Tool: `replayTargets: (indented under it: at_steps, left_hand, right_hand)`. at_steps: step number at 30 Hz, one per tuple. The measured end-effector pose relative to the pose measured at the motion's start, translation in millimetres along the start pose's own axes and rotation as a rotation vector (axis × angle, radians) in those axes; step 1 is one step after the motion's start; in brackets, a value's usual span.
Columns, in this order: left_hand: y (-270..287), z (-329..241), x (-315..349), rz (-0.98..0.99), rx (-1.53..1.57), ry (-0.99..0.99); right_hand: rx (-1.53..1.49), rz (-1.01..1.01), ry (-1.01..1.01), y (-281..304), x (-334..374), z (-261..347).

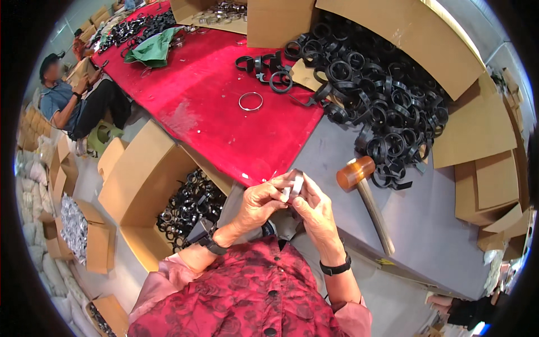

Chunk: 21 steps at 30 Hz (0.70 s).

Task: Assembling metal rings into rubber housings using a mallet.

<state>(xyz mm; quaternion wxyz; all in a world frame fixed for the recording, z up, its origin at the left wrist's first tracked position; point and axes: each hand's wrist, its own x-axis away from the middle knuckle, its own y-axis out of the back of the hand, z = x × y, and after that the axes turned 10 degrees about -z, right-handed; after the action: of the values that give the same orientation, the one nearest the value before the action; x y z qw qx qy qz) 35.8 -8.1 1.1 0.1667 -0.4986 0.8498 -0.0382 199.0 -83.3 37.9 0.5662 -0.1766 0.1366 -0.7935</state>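
Note:
Between my two hands, above the table's front edge, is a shiny silver metal ring (296, 186), tilted on its side. My left hand (260, 201) pinches its left side with thumb and fingers. Gripping the right side is my right hand (318, 216), its thumb pressed on the near edge. Part of the ring is hidden behind my fingers. To the right of my right hand lies a mallet with an amber-brown head (355, 173) and a wooden handle (375, 216). Farther off, a thin silver ring (250, 101) lies flat on the red cloth (219, 129).
A heap of black rings (387, 101) spills from a tipped cardboard box (471, 129) on the right. At lower left stands an open carton (132, 180) of black and silver rings (191, 210). Green fabric (152, 49) lies farther back. A person (70, 104) sits at far left.

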Motion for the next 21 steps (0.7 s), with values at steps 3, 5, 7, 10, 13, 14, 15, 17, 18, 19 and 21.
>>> replayTargets:
  at_steps: [3,5,7,10,13,14,15,17,18,19,21]
  left_hand:
    - [4,-3,3,0.043,-0.196,-0.143]
    - [3,-5,3,0.105,-0.364,-0.311]
    - [2,-7,5,0.134,-0.507,-0.392]
    - [3,2,12,0.062,-0.584,-0.546]
    - [-5,-8,14,0.060,-0.623,-0.517]
    - [-8,-6,15,0.027,-0.631,-0.491]
    - [-6,-4,18,0.031,-0.634,-0.489]
    - [0,-1,25,-0.078,-0.508,-0.298]
    - [2,-3,29,-0.136,-0.367,0.035]
    - [10,6,30,-0.208,-0.293,0.181]
    - [5,-4,15,-0.222,-0.054,0.309]
  right_hand:
    - [-0.063,0.085,-0.074,-4,5,0]
    - [-0.021,0.075,-0.047,-7,9,-2]
    - [0.002,0.045,-0.003,-10,11,-10]
    - [0.220,-0.001,0.160,-13,16,-14]
    - [0.542,-0.021,0.347,-8,15,-11]
    - [0.699,-0.032,0.470,-7,15,-7]
    - [0.856,-0.042,0.592,-7,14,-4]
    - [0.883,-0.082,0.639,-6,13,-4]
    - [1.006,-0.065,0.623,-4,13,0]
    - [1.128,-0.045,0.603,-3,14,3]
    - [1.220,-0.054,0.610,-3,15,5]
